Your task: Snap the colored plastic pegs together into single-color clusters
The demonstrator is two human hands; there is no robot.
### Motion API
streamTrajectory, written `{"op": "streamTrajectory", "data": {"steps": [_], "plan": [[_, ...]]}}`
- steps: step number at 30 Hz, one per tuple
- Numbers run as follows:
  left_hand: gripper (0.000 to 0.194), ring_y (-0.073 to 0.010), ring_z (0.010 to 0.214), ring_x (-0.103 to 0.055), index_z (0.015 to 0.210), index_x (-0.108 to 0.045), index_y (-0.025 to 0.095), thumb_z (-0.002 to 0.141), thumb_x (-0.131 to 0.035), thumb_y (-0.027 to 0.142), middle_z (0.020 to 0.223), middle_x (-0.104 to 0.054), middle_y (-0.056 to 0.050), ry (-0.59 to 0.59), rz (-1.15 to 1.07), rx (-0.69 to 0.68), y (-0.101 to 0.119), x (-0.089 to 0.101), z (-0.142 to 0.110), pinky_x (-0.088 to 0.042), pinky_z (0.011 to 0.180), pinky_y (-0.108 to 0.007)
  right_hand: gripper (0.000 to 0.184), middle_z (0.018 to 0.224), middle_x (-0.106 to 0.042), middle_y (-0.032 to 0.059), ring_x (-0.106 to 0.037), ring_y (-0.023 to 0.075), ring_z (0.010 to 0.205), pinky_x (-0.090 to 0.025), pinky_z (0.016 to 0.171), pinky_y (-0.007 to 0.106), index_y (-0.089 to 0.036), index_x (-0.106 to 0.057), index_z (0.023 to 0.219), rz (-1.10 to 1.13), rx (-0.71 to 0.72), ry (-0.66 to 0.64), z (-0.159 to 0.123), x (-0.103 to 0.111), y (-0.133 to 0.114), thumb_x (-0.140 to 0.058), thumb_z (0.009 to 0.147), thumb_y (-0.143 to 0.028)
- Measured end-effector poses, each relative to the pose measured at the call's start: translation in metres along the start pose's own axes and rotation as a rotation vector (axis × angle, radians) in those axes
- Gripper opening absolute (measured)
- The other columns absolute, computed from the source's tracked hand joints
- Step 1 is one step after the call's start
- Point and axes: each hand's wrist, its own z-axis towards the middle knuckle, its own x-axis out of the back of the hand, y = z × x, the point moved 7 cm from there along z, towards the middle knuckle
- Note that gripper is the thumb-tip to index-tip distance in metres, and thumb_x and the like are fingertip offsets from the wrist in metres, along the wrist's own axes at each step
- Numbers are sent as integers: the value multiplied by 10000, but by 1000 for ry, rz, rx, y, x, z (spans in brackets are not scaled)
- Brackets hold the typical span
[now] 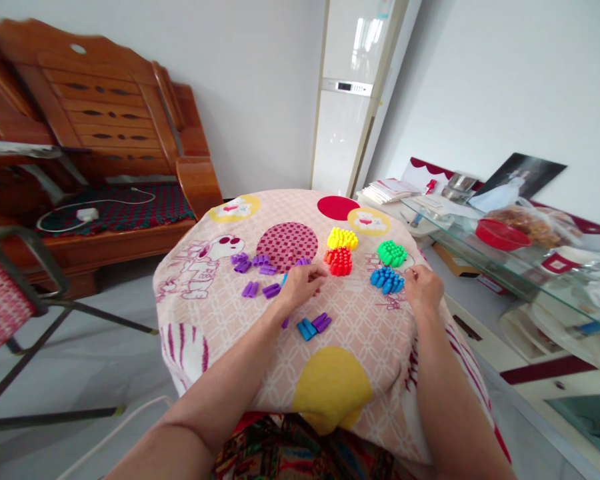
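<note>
My left hand [303, 287] is over the middle of the table with its fingers curled together; whatever they may hold is hidden. Beside it a blue piece [284, 280] partly shows, and small purple ribbed pieces [251, 289] lie scattered to its left. Nearer to me, a blue piece [307, 329] touches a purple one [322, 323]. To the right, my right hand [425, 288] is closed in a pinch, its contents too small to tell. It is close to a cluster of blue pieces [387, 280]. Red [339, 261], yellow [343, 239] and green [392, 253] clusters stand behind.
A patterned cloth [260, 333] covers the round table. Right of it, a glass-topped cabinet [520, 287] carries a red bowl [502, 234], papers [389, 191] and a photo [517, 180]. A wooden bench [105, 120] and a metal-framed chair [10, 293] stand at left.
</note>
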Motion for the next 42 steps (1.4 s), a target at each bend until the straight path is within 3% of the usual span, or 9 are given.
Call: {"op": "streamTrajectory", "data": {"steps": [5,8,11,16,20,24,32,36,42], "plan": [[113,-175,705,-665,807,-716,190,781,-606,203,748,-729,-31,329,395,-56,2,62,-1,-478,652,-246,335,711,-698,135,-576,233,669,-347,620,312,-147,-752,864,118,55,54,-6,10,-12,-469,872,-325],[60,-208,722,-658,759,-715,197,727,-704,246,735,-719,-50,304,556,10,-10,74,-1,-460,661,-266,335,721,-711,127,-597,226,679,-364,629,302,-161,-752,857,198,87,41,-9,11,-20,-478,874,-353],[67,-221,716,-657,723,-713,195,684,-746,236,702,-704,-51,210,587,56,-18,69,0,-453,657,-275,330,711,-716,117,-601,212,652,-382,628,294,-168,-749,848,270,104,7,-15,8,-30,-491,875,-372],[163,-176,667,-648,859,-731,179,711,-722,247,710,-699,-23,201,399,-30,-4,55,0,-468,632,-254,286,748,-736,82,-639,196,672,-449,657,281,-189,-744,835,514,235,-156,-38,-2,-74,-513,867,-355],[223,-168,725,-684,954,-722,184,745,-685,253,790,-732,-27,14,163,-122,9,22,-2,-509,642,-235,273,744,-738,50,-647,180,642,-479,629,264,-190,-759,900,751,324,-344,-62,-4,-119,-550,873,-364],[252,-162,754,-699,1017,-692,173,769,-646,189,842,-741,-46,-144,51,-184,19,-10,-8,-525,675,-237,299,794,-754,45,-663,181,669,-494,638,259,-179,-754,1056,852,326,-444,-75,-1,-140,-604,857,-344],[293,-153,783,-700,1057,-630,193,766,-632,159,885,-737,-40,-204,-64,-181,21,-31,-13,-532,700,-239,184,724,-730,20,-618,153,595,-469,590,248,-198,-768,883,890,335,-484,-75,-3,-140,-616,826,-284],[369,-150,811,-696,1107,-646,191,749,-602,115,952,-726,-55,-186,-56,-201,23,-31,-14,-553,738,-259,181,706,-728,25,-622,156,590,-466,592,252,-197,-759,842,865,317,-453,-69,-4,-134,-617,817,-305],[326,-151,799,-685,1067,-676,175,746,-626,144,911,-717,-56,-37,-47,-160,19,-13,-9,-565,716,-260,229,626,-690,28,-608,164,563,-449,559,257,-185,-732,764,695,160,-317,-39,-3,-81,-595,785,-368]]}}
